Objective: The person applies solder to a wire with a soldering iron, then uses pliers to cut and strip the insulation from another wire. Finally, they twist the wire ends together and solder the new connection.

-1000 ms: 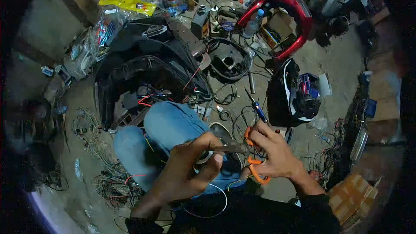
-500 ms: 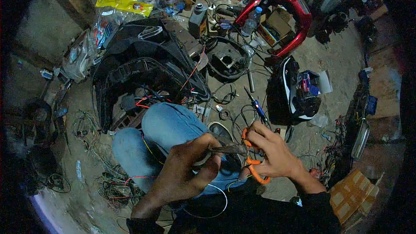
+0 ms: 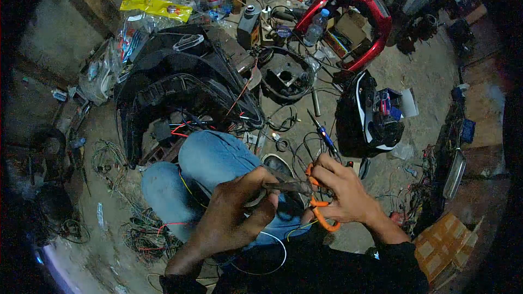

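Note:
My right hand [image 3: 342, 189] grips the orange-handled pliers [image 3: 289, 187], fingers in and around the handles. Their long metal jaws point left into my left hand [image 3: 237, 207]. That hand is closed, thumb and fingers pinched around the jaw tips; what lies between them is hidden. A white wire [image 3: 284, 253] curves out below my left hand across my dark clothing. Near the lower handle runs a thin yellow wire [image 3: 299, 228]. Both hands are above my jeans-covered knees [image 3: 215, 155].
A black plastic fairing [image 3: 158, 71] lies ahead at left. Beyond the hands are a soldering iron [image 3: 325, 136], a black-and-white casing [image 3: 362, 114] and a red curved panel [image 3: 376, 43] around a water bottle [image 3: 316, 28]. Tangled wires [image 3: 147, 234] lie at left; cardboard [image 3: 444, 245] at right.
Almost nothing differs. The right hand and pliers have shifted very slightly; the left hand keeps its place at the jaw tips.

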The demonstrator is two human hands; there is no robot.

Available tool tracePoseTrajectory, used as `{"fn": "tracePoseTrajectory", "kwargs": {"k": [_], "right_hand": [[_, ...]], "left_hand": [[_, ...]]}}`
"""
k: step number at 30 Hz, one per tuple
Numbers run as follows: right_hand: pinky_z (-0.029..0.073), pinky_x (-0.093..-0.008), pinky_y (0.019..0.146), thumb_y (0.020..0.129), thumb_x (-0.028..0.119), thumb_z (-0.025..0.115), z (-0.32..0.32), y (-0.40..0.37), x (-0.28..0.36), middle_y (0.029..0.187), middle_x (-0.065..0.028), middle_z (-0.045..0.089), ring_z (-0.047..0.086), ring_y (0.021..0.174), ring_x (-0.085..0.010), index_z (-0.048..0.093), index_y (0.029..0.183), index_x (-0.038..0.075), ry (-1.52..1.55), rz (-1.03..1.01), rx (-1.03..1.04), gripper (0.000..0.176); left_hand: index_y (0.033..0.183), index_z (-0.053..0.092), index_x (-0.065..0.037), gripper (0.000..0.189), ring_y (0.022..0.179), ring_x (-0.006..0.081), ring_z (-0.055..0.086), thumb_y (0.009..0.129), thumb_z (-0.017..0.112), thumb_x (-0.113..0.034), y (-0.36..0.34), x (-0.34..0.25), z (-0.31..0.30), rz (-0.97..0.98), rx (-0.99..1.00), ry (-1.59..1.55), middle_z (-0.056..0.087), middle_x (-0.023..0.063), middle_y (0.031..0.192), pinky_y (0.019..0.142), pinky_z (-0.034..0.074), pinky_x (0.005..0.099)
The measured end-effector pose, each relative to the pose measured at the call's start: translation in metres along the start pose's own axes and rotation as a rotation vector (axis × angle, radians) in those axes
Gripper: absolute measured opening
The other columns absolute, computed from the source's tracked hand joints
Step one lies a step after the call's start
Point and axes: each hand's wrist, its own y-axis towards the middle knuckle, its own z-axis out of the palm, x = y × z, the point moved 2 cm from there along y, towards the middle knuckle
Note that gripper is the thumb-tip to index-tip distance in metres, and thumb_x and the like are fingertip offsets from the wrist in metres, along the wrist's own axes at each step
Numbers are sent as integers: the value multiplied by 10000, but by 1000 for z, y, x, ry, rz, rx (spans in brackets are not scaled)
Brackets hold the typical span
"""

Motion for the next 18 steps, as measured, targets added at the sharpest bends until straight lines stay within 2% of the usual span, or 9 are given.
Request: {"fn": "tracePoseTrajectory", "kwargs": {"k": [1,4,7,10,11,14,16,18], "right_hand": [[435,-394,672,680,551,886,0,0,0,949,-124,475,522,793,-320,571,1002,-8,12,3,0,718],[493,-405,676,707,351,902,4,-10,-14,993,-126,492,583,792,-340,594,1095,-1,-2,-39,-7,608],[485,-400,702,765,249,846,5,-15,-27,992,-136,486,561,800,-345,578,1130,-15,-28,-54,-194,524],[477,-398,753,809,212,797,27,-27,-56,1002,-159,480,550,842,-355,555,1171,-33,0,300,-308,500],[453,-395,766,874,169,696,36,-30,-63,1041,-179,471,525,926,-318,487,1062,-38,47,421,-262,350],[473,-466,844,910,214,673,120,-85,-152,1101,-230,512,557,992,-396,522,1102,-38,-224,521,-310,352],[487,-543,867,939,324,640,178,-137,-195,1192,-280,517,561,1073,-485,537,1217,-32,-234,604,-245,463],[506,-547,848,938,383,630,222,-175,-221,1161,-289,578,599,1027,-494,587,1204,-31,-241,779,-79,495]], "left_hand": [[1024,586,-24,154,814,194,650,996,602,-174,0,-2,0,-3,-1,4,639,111,864,766,520,355],[1019,583,-22,148,809,149,627,1003,601,-169,0,-5,-2,-50,-2,14,633,97,855,758,511,326],[1012,582,-23,149,791,129,606,1011,599,-171,0,-1,-3,-51,-20,-51,620,82,847,739,502,298],[1013,579,-22,144,788,125,598,1026,587,-165,-1,0,-7,-75,-54,-52,609,71,862,724,501,289],[1016,577,-21,141,791,125,596,1031,582,-161,-1,0,-6,-95,-58,-39,606,67,870,720,502,289],[1031,568,-28,124,779,120,583,1048,559,-151,0,11,-1,-15,-155,-147,604,64,887,692,494,302],[1043,564,-31,109,785,121,579,1056,540,-137,-1,22,3,-67,-175,-235,605,68,884,695,487,309],[1048,561,-35,101,786,123,573,1060,528,-130,5,26,6,-72,-199,-257,608,70,880,702,481,314]]}}
